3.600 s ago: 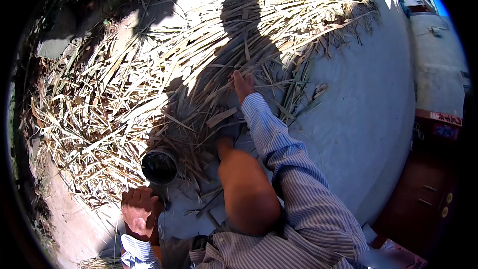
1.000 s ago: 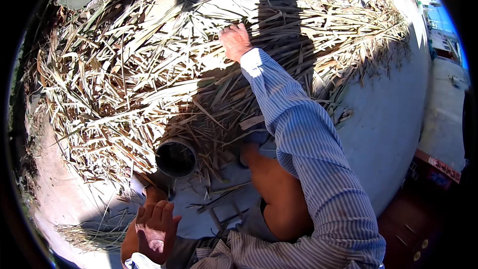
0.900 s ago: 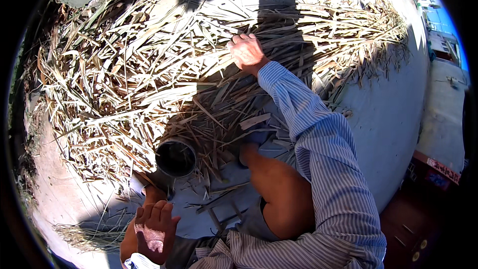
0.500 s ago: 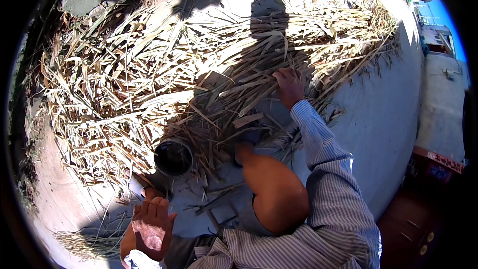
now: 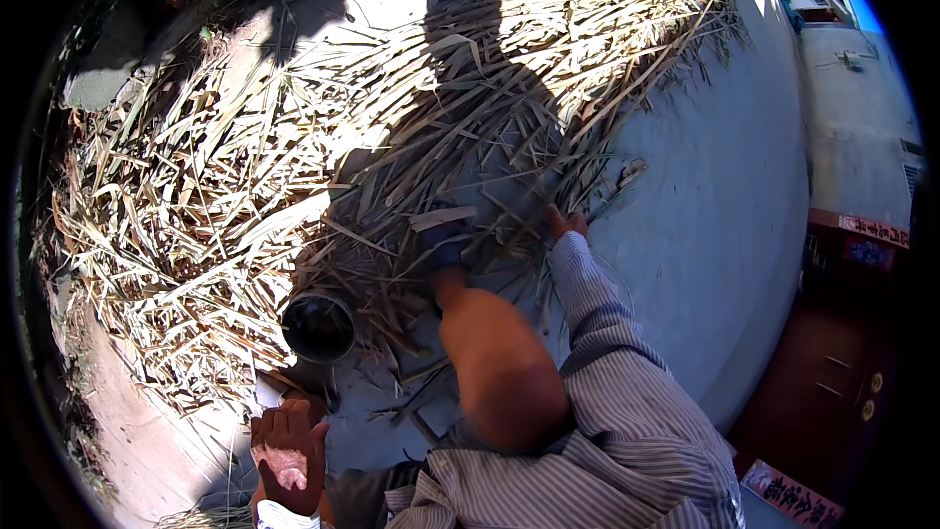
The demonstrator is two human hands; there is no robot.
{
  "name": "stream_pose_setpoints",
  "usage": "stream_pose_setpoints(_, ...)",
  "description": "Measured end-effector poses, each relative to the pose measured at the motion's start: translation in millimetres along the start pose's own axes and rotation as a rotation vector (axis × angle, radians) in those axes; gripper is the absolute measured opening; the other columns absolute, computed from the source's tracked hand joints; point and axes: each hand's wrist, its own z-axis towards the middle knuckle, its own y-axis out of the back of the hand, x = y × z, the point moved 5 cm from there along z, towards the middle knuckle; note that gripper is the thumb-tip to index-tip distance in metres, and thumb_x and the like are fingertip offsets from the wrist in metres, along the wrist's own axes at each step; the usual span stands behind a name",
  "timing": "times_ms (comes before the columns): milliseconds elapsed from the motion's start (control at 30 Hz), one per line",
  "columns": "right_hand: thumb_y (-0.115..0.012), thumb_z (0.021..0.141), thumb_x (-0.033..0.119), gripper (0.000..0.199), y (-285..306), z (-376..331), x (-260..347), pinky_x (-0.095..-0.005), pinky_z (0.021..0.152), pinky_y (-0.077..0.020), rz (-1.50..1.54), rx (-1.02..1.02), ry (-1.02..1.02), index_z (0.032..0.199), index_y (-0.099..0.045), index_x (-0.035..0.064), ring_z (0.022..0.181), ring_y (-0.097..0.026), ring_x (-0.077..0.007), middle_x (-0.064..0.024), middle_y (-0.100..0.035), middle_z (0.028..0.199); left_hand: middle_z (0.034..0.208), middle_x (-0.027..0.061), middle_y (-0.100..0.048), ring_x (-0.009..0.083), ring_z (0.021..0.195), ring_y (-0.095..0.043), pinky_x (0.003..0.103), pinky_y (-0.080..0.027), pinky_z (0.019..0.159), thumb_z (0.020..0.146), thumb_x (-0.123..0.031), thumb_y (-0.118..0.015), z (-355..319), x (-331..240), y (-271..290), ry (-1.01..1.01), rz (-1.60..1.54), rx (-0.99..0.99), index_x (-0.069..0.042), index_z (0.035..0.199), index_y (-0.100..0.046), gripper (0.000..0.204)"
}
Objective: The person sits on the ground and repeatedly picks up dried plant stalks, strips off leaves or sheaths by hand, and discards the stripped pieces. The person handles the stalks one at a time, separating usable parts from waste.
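Observation:
My right hand (image 5: 567, 224) reaches forward in a striped sleeve and rests on the near edge of a wide heap of dry straw-coloured leaves and stalks (image 5: 225, 186). Its fingers are buried among the stalks, so its grip is hidden. My left hand (image 5: 288, 449) lies palm up at the lower left, fingers loosely spread and holding nothing. A dark round pot (image 5: 318, 326) stands just ahead of the left hand at the heap's edge. My bare knee (image 5: 499, 377) is bent between the two hands, with my foot (image 5: 446, 247) among the stalks.
The heap lies on a grey concrete floor (image 5: 705, 235) whose edge curves away on the right. Beyond that edge are a dark brown door or wall (image 5: 832, 372) and a pale building (image 5: 852, 59). My shadow (image 5: 470, 69) falls across the heap.
My right hand has drawn back from the far middle of the heap to its near right edge beside my foot. The left hand has stayed palm up at the lower left.

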Motion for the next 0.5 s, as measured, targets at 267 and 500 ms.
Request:
stream_pose_setpoints(267,-0.070,0.065,0.067,0.101,14.6,-32.2,54.4,-0.0395,0.104,-0.0381,0.190,0.084,-0.267,0.129,-0.046,-0.0066,0.122,-0.048,-0.0363,-0.0263,-0.050,0.129,0.076,0.0096,-0.057,0.0270,0.073,-0.056,0.039,-0.043,0.066,0.078,-0.028,-0.056,7.8,-5.4,-20.7,-0.154,0.060,-0.191,-0.009,0.076,-0.055,0.018)
stream_pose_setpoints(500,-0.073,0.064,0.064,0.105,-9.1,-28.9,76.8,-0.0398,0.108,-0.0348,0.139,0.224,-0.318,0.136,-0.037,-0.0032,0.130,-0.040,-0.0345,-0.0211,-0.039,0.142,0.092,0.0135,-0.059,0.0313,0.089,-0.056,0.043,-0.040,0.086,0.087,-0.029,-0.057,17.8,-18.6,-5.8,-0.072,-0.017,-0.032,-0.002,0.098,-0.056,0.029)
